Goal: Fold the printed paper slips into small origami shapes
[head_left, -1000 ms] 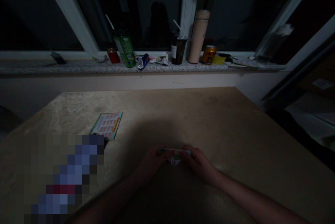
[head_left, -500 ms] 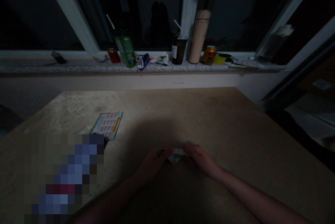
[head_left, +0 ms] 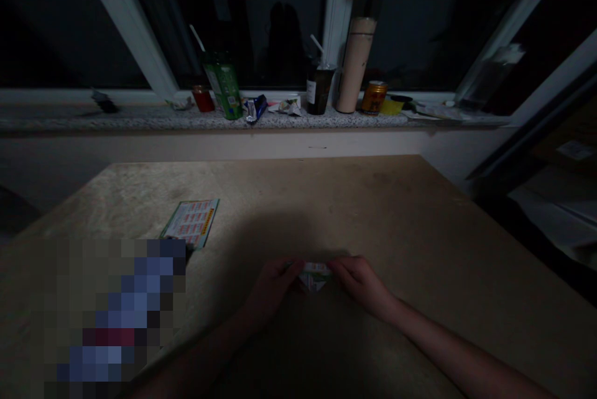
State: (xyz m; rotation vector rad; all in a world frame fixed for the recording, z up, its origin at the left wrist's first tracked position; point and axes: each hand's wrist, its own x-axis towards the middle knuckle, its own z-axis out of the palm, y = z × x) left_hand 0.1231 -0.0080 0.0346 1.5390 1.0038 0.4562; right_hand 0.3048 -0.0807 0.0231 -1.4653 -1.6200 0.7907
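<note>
Low over the middle of the table, a small piece of folded printed paper [head_left: 316, 278] spans the gap between my hands. Its lower part narrows to a point, and red and green print shows on it. My left hand [head_left: 276, 281] pinches its left end, thumb on top. At the right end, my right hand [head_left: 353, 276] grips the paper between thumb and curled fingers. The paper's two ends are hidden under the fingers. Dim light and shadow blur the finer creases.
A printed sheet [head_left: 193, 222] lies on the wooden table [head_left: 364, 200] at left, beside a pixelated blue area. Along the granite windowsill [head_left: 280, 120] stand a green cup [head_left: 224, 91], a dark cup with a straw [head_left: 319, 93], a tall pink flask [head_left: 356, 66] and a gold can [head_left: 374, 97].
The folded paper shows a little more of its face between my hands. My right hand's fingers have shifted slightly; the left has hardly moved.
</note>
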